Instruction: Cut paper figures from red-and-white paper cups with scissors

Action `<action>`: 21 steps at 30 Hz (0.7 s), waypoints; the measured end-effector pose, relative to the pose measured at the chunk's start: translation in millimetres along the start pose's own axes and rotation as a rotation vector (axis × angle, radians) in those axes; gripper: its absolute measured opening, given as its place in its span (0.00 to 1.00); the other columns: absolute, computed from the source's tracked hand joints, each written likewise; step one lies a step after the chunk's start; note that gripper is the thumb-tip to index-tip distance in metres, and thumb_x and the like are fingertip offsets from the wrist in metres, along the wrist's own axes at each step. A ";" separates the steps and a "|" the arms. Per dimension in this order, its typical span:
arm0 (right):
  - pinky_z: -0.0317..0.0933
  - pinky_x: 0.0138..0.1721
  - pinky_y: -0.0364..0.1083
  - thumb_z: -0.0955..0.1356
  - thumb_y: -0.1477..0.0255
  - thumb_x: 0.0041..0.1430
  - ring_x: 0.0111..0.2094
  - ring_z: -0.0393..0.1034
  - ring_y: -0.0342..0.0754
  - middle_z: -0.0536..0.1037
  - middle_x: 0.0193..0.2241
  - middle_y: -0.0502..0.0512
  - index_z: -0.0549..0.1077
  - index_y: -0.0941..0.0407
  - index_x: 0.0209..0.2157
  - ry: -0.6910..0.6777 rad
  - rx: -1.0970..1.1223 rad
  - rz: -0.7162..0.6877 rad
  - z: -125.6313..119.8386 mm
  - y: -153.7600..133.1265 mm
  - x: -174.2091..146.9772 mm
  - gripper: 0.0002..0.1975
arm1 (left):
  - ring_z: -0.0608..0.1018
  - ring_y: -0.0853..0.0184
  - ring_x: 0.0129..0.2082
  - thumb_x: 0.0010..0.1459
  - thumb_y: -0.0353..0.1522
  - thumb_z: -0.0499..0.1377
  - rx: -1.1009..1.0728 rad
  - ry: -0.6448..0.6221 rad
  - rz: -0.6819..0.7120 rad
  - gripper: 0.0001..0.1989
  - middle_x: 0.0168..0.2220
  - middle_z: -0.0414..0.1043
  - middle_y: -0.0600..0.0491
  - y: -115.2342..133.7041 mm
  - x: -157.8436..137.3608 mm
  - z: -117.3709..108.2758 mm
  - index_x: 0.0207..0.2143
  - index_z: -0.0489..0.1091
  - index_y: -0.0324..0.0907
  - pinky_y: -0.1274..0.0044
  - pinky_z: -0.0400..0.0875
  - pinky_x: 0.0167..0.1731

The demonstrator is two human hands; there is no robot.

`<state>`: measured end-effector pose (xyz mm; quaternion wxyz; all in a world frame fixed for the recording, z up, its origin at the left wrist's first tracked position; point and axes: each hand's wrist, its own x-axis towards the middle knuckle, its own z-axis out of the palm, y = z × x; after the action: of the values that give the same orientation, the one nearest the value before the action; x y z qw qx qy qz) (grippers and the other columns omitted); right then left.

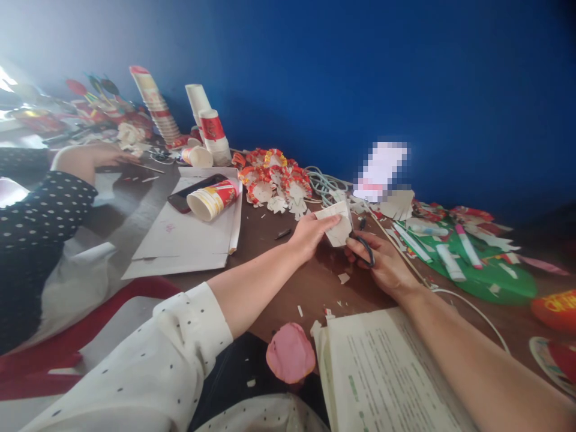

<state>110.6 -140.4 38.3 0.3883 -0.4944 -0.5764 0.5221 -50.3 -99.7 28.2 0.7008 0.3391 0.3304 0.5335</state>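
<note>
Over the middle of the brown table, my left hand (310,235) is closed on a piece of white paper (336,219), thumb on top of it. A pair of scissors with black handles (368,252) is gripped in my right hand (384,264), at the paper's lower right edge. The blades are mostly hidden, so I cannot tell whether they touch the paper. Small paper scraps (344,278) lie on the table below my hands. A black pen (283,234) rests just left of my left hand.
A pile of cut red cups (274,177) and stacked paper cups (213,135) stand along the blue wall. One cup (211,201) lies on white paper (180,246). Markers (450,262) rest on a green sheet (490,282). Close by are a printed booklet (382,372) and a co-worker's hand (105,155).
</note>
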 end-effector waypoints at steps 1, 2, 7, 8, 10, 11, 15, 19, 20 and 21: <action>0.55 0.24 0.41 0.73 0.55 0.50 0.26 0.64 0.42 0.72 0.27 0.50 0.73 0.56 0.31 0.007 -0.002 0.001 -0.1 0.2 0.0 0.18 | 0.76 0.66 0.25 0.43 0.36 0.69 0.004 -0.003 -0.002 0.14 0.26 0.75 0.48 0.1 -0.3 0.1 0.30 0.73 0.35 0.71 0.71 0.31; 0.55 0.24 0.41 0.73 0.55 0.50 0.26 0.64 0.42 0.72 0.26 0.50 0.73 0.56 0.32 0.013 -0.003 0.001 -0.3 0.5 0.1 0.18 | 0.76 0.66 0.25 0.44 0.36 0.68 0.009 -0.007 -0.006 0.14 0.26 0.75 0.48 0.4 -0.6 0.3 0.30 0.73 0.35 0.71 0.71 0.31; 0.54 0.24 0.40 0.73 0.56 0.50 0.26 0.63 0.41 0.71 0.26 0.50 0.72 0.56 0.30 0.012 -0.007 0.002 -0.5 0.9 0.2 0.17 | 0.76 0.65 0.25 0.45 0.34 0.68 0.013 -0.020 -0.010 0.13 0.26 0.75 0.48 1.4 -1.4 0.9 0.30 0.73 0.34 0.72 0.71 0.31; 0.54 0.23 0.40 0.73 0.56 0.50 0.26 0.63 0.41 0.71 0.25 0.49 0.72 0.56 0.29 0.012 -0.011 -0.002 -0.2 0.4 0.0 0.17 | 0.76 0.65 0.25 0.45 0.34 0.68 0.012 -0.016 -0.008 0.13 0.26 0.75 0.48 1.4 -1.3 1.0 0.30 0.73 0.34 0.72 0.71 0.31; 0.53 0.23 0.40 0.72 0.55 0.51 0.25 0.62 0.41 0.70 0.24 0.49 0.72 0.56 0.28 0.014 -0.024 -0.013 0.7 -1.1 -0.5 0.18 | 0.76 0.65 0.25 0.45 0.34 0.68 0.013 -0.010 -0.011 0.13 0.26 0.75 0.47 1.3 -1.1 1.1 0.31 0.73 0.34 0.71 0.71 0.31; 0.53 0.23 0.41 0.72 0.54 0.51 0.25 0.62 0.42 0.70 0.24 0.49 0.72 0.55 0.28 0.016 -0.034 -0.017 1.2 -1.9 -0.8 0.18 | 0.76 0.65 0.25 0.45 0.34 0.68 0.014 -0.008 -0.014 0.13 0.27 0.75 0.47 1.3 -1.0 1.1 0.31 0.73 0.34 0.71 0.71 0.31; 0.53 0.23 0.41 0.71 0.52 0.51 0.23 0.61 0.41 0.70 0.22 0.49 0.71 0.55 0.27 0.019 -0.076 -0.021 2.1 -3.4 -1.5 0.20 | 0.76 0.65 0.25 0.45 0.34 0.68 0.011 -0.011 -0.021 0.14 0.27 0.75 0.47 1.6 -0.9 1.4 0.31 0.73 0.34 0.70 0.72 0.31; 0.52 0.22 0.41 0.70 0.51 0.51 0.23 0.60 0.42 0.69 0.22 0.49 0.71 0.55 0.27 0.012 -0.091 -0.024 1.8 -2.8 -1.0 0.20 | 0.77 0.65 0.26 0.44 0.35 0.68 0.007 -0.017 -0.027 0.15 0.28 0.76 0.46 2.0 -1.3 1.3 0.32 0.74 0.34 0.70 0.72 0.32; 0.52 0.22 0.42 0.70 0.51 0.51 0.23 0.60 0.42 0.69 0.22 0.49 0.71 0.55 0.27 0.011 -0.091 -0.025 1.6 -2.5 -0.8 0.20 | 0.77 0.65 0.26 0.44 0.35 0.68 0.008 -0.017 -0.025 0.15 0.28 0.76 0.46 1.9 -1.2 1.1 0.32 0.74 0.33 0.70 0.72 0.32; 0.52 0.22 0.42 0.71 0.51 0.51 0.23 0.60 0.42 0.69 0.22 0.49 0.71 0.55 0.27 0.011 -0.088 -0.026 1.5 -2.1 -0.5 0.20 | 0.77 0.64 0.26 0.44 0.35 0.68 0.011 -0.017 -0.022 0.15 0.28 0.76 0.46 1.6 -1.0 0.8 0.32 0.74 0.33 0.70 0.72 0.31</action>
<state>108.9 -141.2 40.2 0.3762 -0.5065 -0.6029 0.4884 -50.6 -100.4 30.1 0.7076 0.3437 0.3312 0.5210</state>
